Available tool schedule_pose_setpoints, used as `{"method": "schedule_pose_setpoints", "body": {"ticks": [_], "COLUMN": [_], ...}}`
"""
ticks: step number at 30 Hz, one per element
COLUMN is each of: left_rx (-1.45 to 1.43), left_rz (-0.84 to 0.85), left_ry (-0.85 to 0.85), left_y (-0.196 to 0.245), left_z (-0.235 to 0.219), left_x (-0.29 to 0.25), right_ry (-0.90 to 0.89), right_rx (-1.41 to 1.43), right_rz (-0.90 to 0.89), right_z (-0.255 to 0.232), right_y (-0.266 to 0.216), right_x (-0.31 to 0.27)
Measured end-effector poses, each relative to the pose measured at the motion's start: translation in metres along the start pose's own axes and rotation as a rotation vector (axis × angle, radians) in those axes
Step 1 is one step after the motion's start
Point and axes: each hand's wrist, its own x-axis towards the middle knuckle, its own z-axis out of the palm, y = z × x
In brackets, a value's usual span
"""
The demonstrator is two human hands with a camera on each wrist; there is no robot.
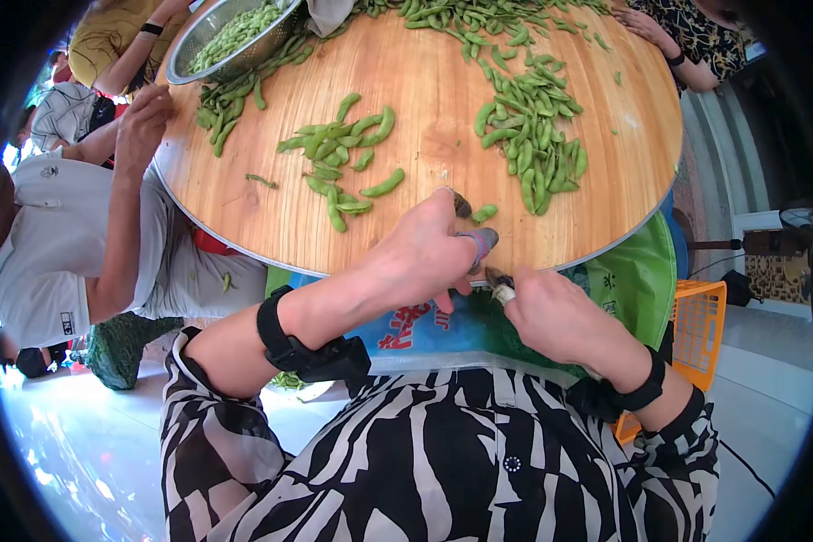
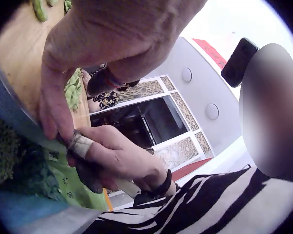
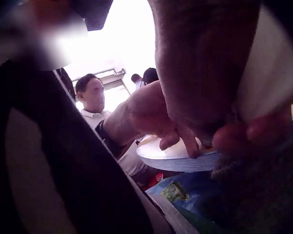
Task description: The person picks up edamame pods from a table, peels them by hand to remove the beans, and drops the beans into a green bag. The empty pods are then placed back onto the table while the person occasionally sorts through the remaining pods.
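My left hand (image 1: 420,239) reaches over the near edge of the round wooden table (image 1: 406,135). Dark covers wrap its thumb and one finger, which stand apart with wood showing between them. Just past these tips lies a short green soybean pod (image 1: 484,214). Close beside it, at the table edge, my right hand (image 1: 556,316) grips a slim tool with a pale handle (image 2: 129,187); its working end is hidden. White tape (image 2: 81,145) wraps the right thumb, near the left fingertips. A small group of soybean pods (image 1: 339,140) lies left, a larger pile (image 1: 537,149) right.
A metal colander (image 1: 176,72) of pods stands at the far left, with more pods (image 1: 465,14) along the far side. People sit around the table, one in a white shirt (image 1: 45,244) at left. A green bag (image 1: 637,280) hangs below the edge beside an orange crate (image 1: 698,321).
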Motion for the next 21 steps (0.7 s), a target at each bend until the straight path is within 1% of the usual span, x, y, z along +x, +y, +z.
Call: {"method": "schedule_pose_setpoints", "body": {"ticks": [1, 3, 4, 6, 7, 9, 13, 15, 16, 17, 18, 19, 20, 21], "left_rx": [0.001, -0.042, -0.039, -0.046, -0.045, -0.173, -0.181, -0.295, -0.288, -0.361, -0.433, -0.424, -0.401, -0.378], "left_rz": [-0.001, -0.034, -0.031, -0.035, -0.031, -0.044, -0.011, -0.046, -0.042, -0.041, -0.039, -0.034, -0.032, -0.029], "left_ry": [-0.001, -0.005, -0.006, 0.012, 0.019, 0.039, 0.053, 0.058, 0.062, 0.004, -0.056, -0.054, -0.047, -0.041], "left_y": [0.000, 0.003, 0.003, 0.002, 0.001, 0.000, -0.003, -0.008, -0.013, -0.019, -0.021, -0.020, -0.018, -0.017], "left_z": [-0.001, -0.001, 0.000, -0.002, -0.003, -0.005, -0.012, -0.016, -0.019, -0.023, -0.025, -0.026, -0.027, -0.026], "left_x": [0.000, -0.002, -0.002, -0.003, -0.004, -0.006, -0.008, -0.005, -0.004, -0.002, 0.000, -0.001, -0.002, -0.002], "right_ry": [0.000, -0.042, -0.039, -0.021, -0.016, 0.005, 0.007, 0.041, 0.072, 0.079, 0.078, 0.076, 0.084, 0.108], "right_rx": [0.002, -0.044, -0.043, 0.015, 0.012, 0.029, 0.051, 0.121, 0.181, 0.184, 0.341, 0.498, 0.501, 0.644], "right_rz": [0.000, -0.098, -0.097, -0.020, -0.026, -0.035, -0.044, -0.094, -0.131, -0.135, -0.098, -0.063, -0.069, -0.034], "right_z": [0.001, 0.004, 0.003, 0.000, 0.001, 0.003, 0.001, 0.010, 0.015, 0.015, 0.014, 0.011, 0.007, 0.003], "right_y": [0.004, 0.012, 0.012, 0.006, 0.006, 0.007, 0.010, 0.019, 0.025, 0.027, 0.029, 0.031, 0.034, 0.039], "right_x": [0.001, 0.000, -0.001, -0.001, -0.002, -0.003, -0.004, -0.003, -0.004, -0.007, -0.009, -0.012, -0.014, -0.018]}}
